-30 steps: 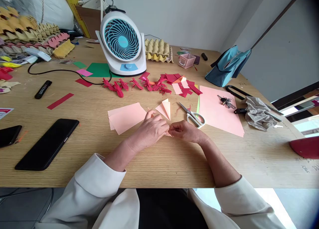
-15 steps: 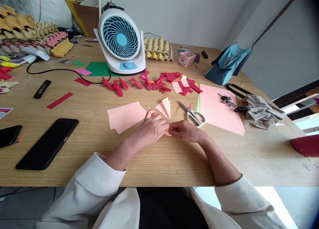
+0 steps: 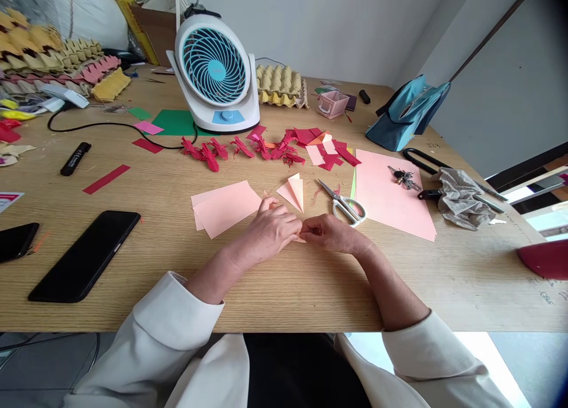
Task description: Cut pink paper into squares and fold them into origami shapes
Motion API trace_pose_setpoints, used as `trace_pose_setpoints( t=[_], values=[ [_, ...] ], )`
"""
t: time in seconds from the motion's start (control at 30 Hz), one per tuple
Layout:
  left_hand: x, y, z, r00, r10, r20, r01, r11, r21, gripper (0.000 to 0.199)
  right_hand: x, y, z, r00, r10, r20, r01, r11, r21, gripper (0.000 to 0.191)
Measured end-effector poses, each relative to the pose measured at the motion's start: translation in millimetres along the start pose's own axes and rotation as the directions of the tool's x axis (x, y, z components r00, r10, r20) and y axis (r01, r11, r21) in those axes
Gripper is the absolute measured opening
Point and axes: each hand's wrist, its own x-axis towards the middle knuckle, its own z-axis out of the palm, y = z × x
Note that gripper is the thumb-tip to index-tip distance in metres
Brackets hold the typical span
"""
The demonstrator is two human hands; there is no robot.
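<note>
My left hand [image 3: 276, 226] and my right hand [image 3: 326, 232] meet over the table, fingers bent and closed on a small piece of pale orange paper [image 3: 265, 194]. Most of that paper is hidden under the fingers; a thin tip shows above the left hand and an edge below the right fingertips. Just beyond the hands lies a folded peach paper piece [image 3: 294, 190] with pointed pleats. Pink paper rectangles [image 3: 227, 208] lie left of my left hand, one overlapping another. White-handled scissors [image 3: 345, 204] rest to the right, blades pointing away to the left.
Red folded paper figures [image 3: 242, 148] form a row behind, beside red paper scraps [image 3: 331, 148]. A fan [image 3: 216, 71] stands at the back. Large pink sheets [image 3: 388, 195] with keys [image 3: 403, 178] on them lie right. A black phone [image 3: 86, 257] lies left; a blue bag [image 3: 406, 113] stands far right.
Almost nothing differs. The right fingers have shifted very slightly against the paper, while the left hand and everything on the table stay in place.
</note>
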Motion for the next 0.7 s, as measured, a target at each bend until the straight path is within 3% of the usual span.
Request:
trace_pose_setpoints(
  t=[0.47,0.6,0.7],
  values=[
    [-1,-3,3.7,0.999,-0.034,0.006,0.034,0.999,-0.007,0.016,-2,-1,-6,0.999,-0.036,0.040,0.035,0.999,0.030,0.016],
    [-2,-5,2.5,0.998,-0.057,0.008,0.057,0.998,-0.015,0.018,-4,-1,-11,0.995,-0.008,0.101,-0.002,0.995,0.099,0.015],
    [-1,-4,1.5,0.998,-0.066,0.008,0.066,0.998,-0.022,0.019,-4,0,-9,0.997,0.035,0.075,-0.045,0.990,0.131,0.015]
  ],
)
